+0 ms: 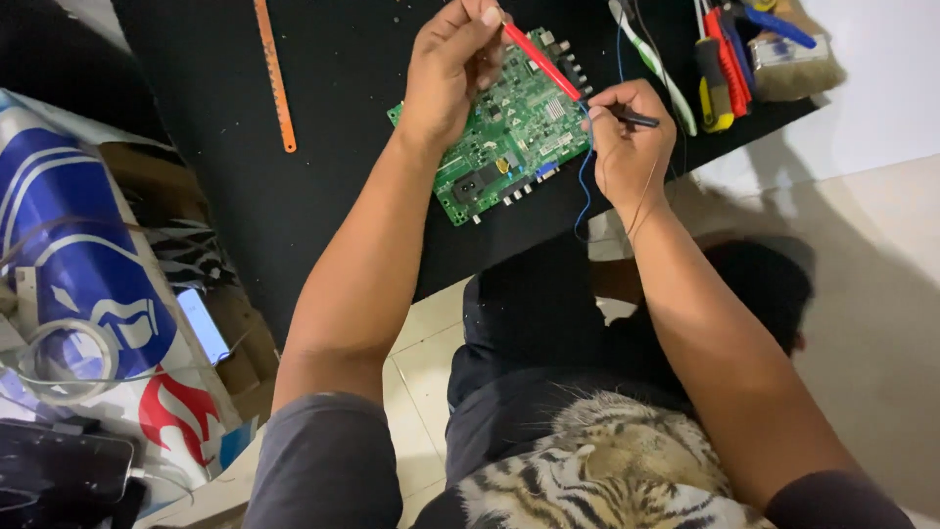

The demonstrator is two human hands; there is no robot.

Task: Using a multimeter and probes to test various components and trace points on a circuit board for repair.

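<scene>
At the far left lies a blue, white and red printed sheet (69, 255), with a coil of clear tubing (64, 358) on it and a dark phone (59, 470) at the bottom corner. None of it touches the work. On the black tabletop (323, 167) an orange hacksaw blade (274, 73) lies well apart from the hands, with bare black surface on both sides of it.

The left hand (450, 69) is closed in a pinch on a red probe (539, 59), whose tip comes down on the green circuit board (509, 127). The board lies flat on the tabletop, tilted, just in from the near edge, with its row of connectors facing that edge. The right hand (627, 142) is clamped on a black probe (636, 120) at the board's right side, and a thin blue lead (585, 191) hangs from it over the tabletop's edge.

As a judgement, the probing is under way: both tips are at or close to the board, though exactly which points they touch is too small to tell, and no meter shows.

To the right, a white-and-green toothbrush (656, 64), a clutch of red, yellow and blue handled tools (725, 59) and a paintbrush (793, 69) crowd the corner close to the right hand. Room there is tight; the open room is on the left.
</scene>
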